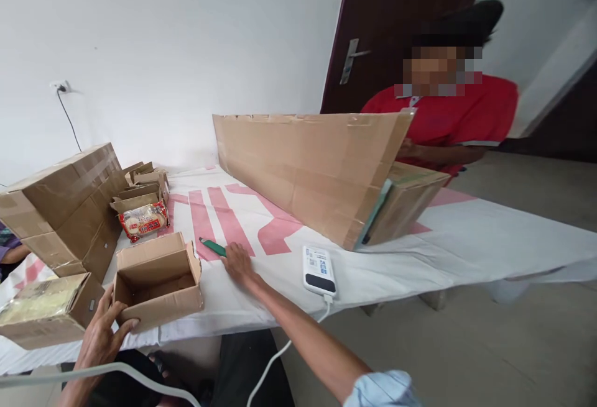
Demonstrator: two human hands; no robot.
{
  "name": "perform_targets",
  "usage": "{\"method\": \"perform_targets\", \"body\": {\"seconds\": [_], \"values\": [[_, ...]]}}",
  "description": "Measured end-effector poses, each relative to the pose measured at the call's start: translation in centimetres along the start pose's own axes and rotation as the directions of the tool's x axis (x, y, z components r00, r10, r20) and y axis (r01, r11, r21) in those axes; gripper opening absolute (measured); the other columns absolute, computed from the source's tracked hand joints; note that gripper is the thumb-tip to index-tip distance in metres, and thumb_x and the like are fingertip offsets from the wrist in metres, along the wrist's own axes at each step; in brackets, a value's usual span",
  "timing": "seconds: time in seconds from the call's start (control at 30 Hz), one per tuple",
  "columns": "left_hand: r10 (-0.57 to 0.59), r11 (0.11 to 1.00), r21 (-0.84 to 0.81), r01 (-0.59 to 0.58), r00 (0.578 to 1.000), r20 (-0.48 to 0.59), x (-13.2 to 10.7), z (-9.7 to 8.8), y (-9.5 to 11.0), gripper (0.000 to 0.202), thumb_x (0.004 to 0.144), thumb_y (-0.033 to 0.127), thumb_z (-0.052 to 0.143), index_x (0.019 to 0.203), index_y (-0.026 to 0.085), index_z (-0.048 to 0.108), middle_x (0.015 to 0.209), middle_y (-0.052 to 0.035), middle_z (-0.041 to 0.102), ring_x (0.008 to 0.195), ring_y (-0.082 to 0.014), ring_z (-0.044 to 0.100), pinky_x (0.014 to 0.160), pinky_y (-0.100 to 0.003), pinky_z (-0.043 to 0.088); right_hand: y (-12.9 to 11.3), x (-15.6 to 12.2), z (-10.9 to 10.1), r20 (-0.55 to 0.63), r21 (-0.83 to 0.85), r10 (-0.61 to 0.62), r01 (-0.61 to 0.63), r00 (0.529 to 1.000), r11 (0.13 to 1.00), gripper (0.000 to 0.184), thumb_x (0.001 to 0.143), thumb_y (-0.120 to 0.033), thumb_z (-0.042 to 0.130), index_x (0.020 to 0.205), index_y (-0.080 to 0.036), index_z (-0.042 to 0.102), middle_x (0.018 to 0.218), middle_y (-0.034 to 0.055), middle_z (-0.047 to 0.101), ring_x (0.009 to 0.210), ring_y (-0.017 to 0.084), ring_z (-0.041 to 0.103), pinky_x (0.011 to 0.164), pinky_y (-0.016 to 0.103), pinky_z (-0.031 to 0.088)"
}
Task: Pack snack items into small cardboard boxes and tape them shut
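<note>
A small cardboard box (161,307) stands with its top open near the front edge of the table, and only brown card shows inside. My left hand (105,329) grips its near left corner, thumb over the front wall and fingers along the side. On the cloth to the right of the box, my right hand (237,264) is closed around the end of a green utility knife (213,246). The knife's dark tip points left, away from the hand. Behind the box lies a red and clear packet of round biscuits (144,220).
Left are a large carton (69,208) and a taped box (41,310). A long cardboard panel (303,171) stands across the table, with a person in red (485,109) behind it. A white device (319,269) trails a cable near the front edge of the cloth-covered table (448,251).
</note>
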State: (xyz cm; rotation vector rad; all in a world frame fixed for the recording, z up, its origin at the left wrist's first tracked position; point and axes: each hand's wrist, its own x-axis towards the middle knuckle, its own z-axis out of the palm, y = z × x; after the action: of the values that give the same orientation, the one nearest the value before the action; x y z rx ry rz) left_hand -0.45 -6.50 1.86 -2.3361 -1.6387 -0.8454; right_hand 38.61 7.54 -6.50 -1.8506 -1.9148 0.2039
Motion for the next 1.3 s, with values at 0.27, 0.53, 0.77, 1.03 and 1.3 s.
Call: {"method": "perform_targets", "body": {"seconds": [0.27, 0.53, 0.77, 1.03, 1.3], "values": [[0.078, 0.953, -0.300, -0.046, 0.992, 0.095, 13.0, 5.2, 4.7, 0.034, 0.095, 0.054, 0.063, 0.091, 0.020, 0.068, 0.158, -0.0179, 0.048, 0.138, -0.0357, 0.055, 0.110, -0.048, 0.051, 6.7, -6.7, -1.5, -0.087, -0.119, 0.069, -0.079, 0.994, 0.990, 0.017, 0.102, -0.024, 0.053, 0.110, -0.018, 0.067, 0.116, 0.0167, 0.067, 0.113, 0.034, 0.059, 0.092, 0.042, 0.043], [0.006, 0.955, -0.290, 0.058, 0.977, 0.215, 22.2, 11.5, 6.9, 0.020, 0.083, 0.021, 0.077, 0.099, 0.015, 0.067, 0.151, -0.0219, 0.050, 0.138, -0.0352, 0.052, 0.115, -0.049, 0.046, 8.3, -8.2, 0.2, -0.214, -0.199, 0.008, -0.051, 0.977, 0.979, 0.009, 0.099, -0.027, 0.060, 0.103, -0.022, 0.067, 0.106, 0.0125, 0.068, 0.109, 0.032, 0.062, 0.086, 0.040, 0.045], [-0.099, 0.972, -0.180, 0.152, 0.957, 0.273, 23.3, 14.1, 6.6, 0.021, 0.084, 0.023, 0.077, 0.102, 0.020, 0.066, 0.139, -0.0119, 0.059, 0.129, -0.0278, 0.058, 0.107, -0.041, 0.052, 9.4, -8.5, 1.5, -0.276, -0.233, -0.058, -0.008, 0.959, 0.972, 0.016, 0.101, -0.031, 0.060, 0.108, -0.019, 0.068, 0.102, 0.0103, 0.068, 0.099, 0.029, 0.061, 0.081, 0.038, 0.042], [-0.198, 0.977, -0.017, 0.212, 0.934, 0.296, 23.5, 13.8, 7.1, 0.033, 0.094, 0.032, 0.066, 0.125, 0.020, 0.061, 0.142, -0.0163, 0.056, 0.130, -0.0316, 0.057, 0.106, -0.048, 0.051, 8.9, -8.5, 0.9, -0.269, -0.247, -0.055, -0.014, 0.962, 0.969, 0.014, 0.102, -0.030, 0.060, 0.105, -0.018, 0.067, 0.101, 0.0100, 0.067, 0.101, 0.029, 0.061, 0.082, 0.037, 0.042], [-0.165, 0.982, 0.137, 0.132, 0.948, 0.271, 21.3, 12.2, 10.5, 0.055, 0.097, 0.036, 0.063, 0.148, 0.024, 0.047, 0.166, -0.0210, 0.038, 0.155, -0.0412, 0.030, 0.117, -0.067, 0.036, 9.3, -8.4, 1.3, -0.229, -0.257, -0.037, -0.024, 0.973, 0.966, 0.018, 0.103, -0.032, 0.059, 0.111, -0.020, 0.068, 0.105, 0.0108, 0.067, 0.104, 0.030, 0.061, 0.083, 0.037, 0.042]]}}
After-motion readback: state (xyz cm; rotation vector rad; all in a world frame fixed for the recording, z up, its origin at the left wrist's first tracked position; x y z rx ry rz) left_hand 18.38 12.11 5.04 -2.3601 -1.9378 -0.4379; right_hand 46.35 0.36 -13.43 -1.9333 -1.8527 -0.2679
